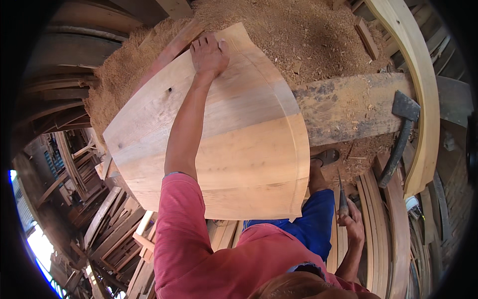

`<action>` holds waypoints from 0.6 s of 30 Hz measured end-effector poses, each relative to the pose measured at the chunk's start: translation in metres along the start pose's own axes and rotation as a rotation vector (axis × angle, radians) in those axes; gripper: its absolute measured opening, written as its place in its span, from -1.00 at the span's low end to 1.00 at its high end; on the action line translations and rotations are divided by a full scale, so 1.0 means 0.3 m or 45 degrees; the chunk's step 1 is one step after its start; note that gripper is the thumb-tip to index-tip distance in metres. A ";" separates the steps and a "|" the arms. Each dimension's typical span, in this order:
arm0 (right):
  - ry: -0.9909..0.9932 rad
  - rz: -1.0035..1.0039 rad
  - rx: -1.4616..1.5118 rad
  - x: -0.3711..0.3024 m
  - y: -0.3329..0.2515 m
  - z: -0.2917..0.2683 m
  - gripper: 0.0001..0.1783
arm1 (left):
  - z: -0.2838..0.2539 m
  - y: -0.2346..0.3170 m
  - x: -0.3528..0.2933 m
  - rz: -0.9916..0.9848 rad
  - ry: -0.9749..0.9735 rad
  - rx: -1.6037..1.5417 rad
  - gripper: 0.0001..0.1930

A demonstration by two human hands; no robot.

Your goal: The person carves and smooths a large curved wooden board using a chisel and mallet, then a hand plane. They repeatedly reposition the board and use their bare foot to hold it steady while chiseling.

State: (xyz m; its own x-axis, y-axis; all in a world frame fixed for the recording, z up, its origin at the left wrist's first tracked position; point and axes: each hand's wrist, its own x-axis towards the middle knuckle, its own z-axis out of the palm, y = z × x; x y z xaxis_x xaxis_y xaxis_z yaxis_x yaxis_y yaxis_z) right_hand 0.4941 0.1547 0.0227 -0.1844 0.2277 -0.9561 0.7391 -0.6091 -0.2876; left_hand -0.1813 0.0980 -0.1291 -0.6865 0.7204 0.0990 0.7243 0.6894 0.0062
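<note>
Looking down through the head view, the wooden panel (249, 159) fills the middle, tilted in front of the person, with sawdust (318, 35) past its far edge and its right side covering an end of a thick plank (353, 107). What bears its weight underneath is hidden. It looks like several boards joined edge to edge, with 1 small dark hole, so I judge it stiff, fairly heavy and awkward for 1 hand. Its smooth, pale face could slide under a dusty palm; the pointed corner at lower right seems the likeliest spot to chip.

The left hand (210, 56) lies over the far edge, fingers at the rim; whether they hook beneath, I cannot tell. The right hand (352, 219) is wrapped around the handle of a pointed tool (343, 199), apart from the panel. For lifting, 2 hands on opposite edges, away from that corner, would serve best.
</note>
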 end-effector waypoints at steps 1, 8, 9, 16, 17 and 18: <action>0.059 -0.134 0.091 -0.076 -0.063 0.015 0.02 | -0.009 0.022 0.008 -0.005 0.005 -0.045 -0.47; 0.333 -1.050 -0.499 0.031 -0.569 0.230 -0.10 | -0.037 0.051 0.013 -0.060 0.136 -0.116 -0.51; 0.339 -1.244 -0.668 0.124 -0.615 0.258 -0.15 | -0.030 0.055 0.007 -0.057 0.198 -0.064 -0.52; 0.150 -1.345 -0.896 0.363 -0.852 0.497 -0.29 | -0.004 0.014 0.001 -0.078 0.168 -0.216 -0.58; 0.162 -1.409 -0.898 0.385 -0.847 0.499 -0.30 | -0.008 0.019 0.008 -0.061 0.178 -0.192 -0.59; 0.151 -1.410 -0.904 0.392 -0.845 0.501 -0.30 | -0.011 0.017 0.005 -0.048 0.184 -0.167 -0.60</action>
State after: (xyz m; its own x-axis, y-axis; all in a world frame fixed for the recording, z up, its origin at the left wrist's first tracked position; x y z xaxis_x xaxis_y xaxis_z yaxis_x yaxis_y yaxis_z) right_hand 0.1876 0.2218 -0.0252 -0.8763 0.4315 -0.2143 0.4185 0.4612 -0.7824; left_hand -0.1786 0.1023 -0.1257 -0.7038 0.6694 0.2381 0.7069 0.6931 0.1410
